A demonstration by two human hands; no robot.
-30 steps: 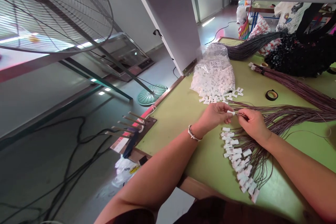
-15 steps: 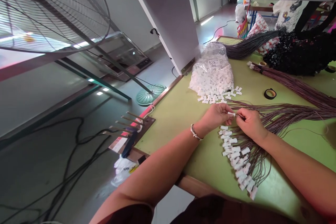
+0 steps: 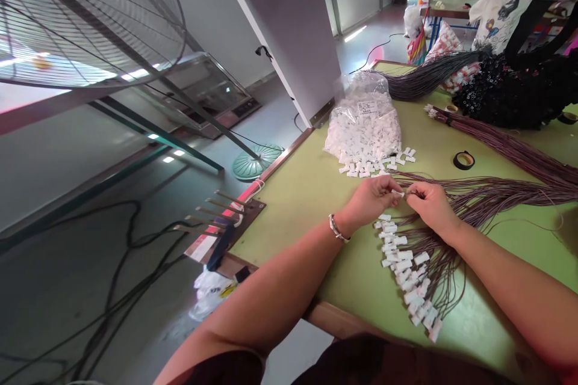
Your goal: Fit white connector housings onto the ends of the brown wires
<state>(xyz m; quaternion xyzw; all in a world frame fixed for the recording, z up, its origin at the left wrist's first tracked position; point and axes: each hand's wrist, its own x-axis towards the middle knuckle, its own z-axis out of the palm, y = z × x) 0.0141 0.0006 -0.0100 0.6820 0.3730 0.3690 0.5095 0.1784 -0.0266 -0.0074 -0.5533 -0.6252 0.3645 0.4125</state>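
Observation:
Between the thumb and fingers of my left hand [image 3: 372,200] is a small white connector [image 3: 398,194]. My right hand [image 3: 428,203] faces it from the right, its fingertips closed on the end of a thin brown wire, close to the connector. Whether wire and connector touch is too small to tell. Below my hands, a slanting row of white connectors [image 3: 404,265] lies on the green table [image 3: 293,210], joined to brown wires [image 3: 492,198] that spread to the right. Beyond my left hand, loose connectors [image 3: 361,168] spill from a clear plastic bag [image 3: 365,123].
A black tape roll [image 3: 463,160] lies right of the bag. Behind it are a tied brown wire bundle [image 3: 497,135], dark grey wires [image 3: 419,78] and a black sequined bag [image 3: 510,93]. A pronged holder [image 3: 226,213] sits on the left edge; a fan [image 3: 90,18] stands beyond.
Both hands stay almost in place. The connector in my left fingers has tilted slightly, and the fingers of my right hand have shifted a little on the wire.

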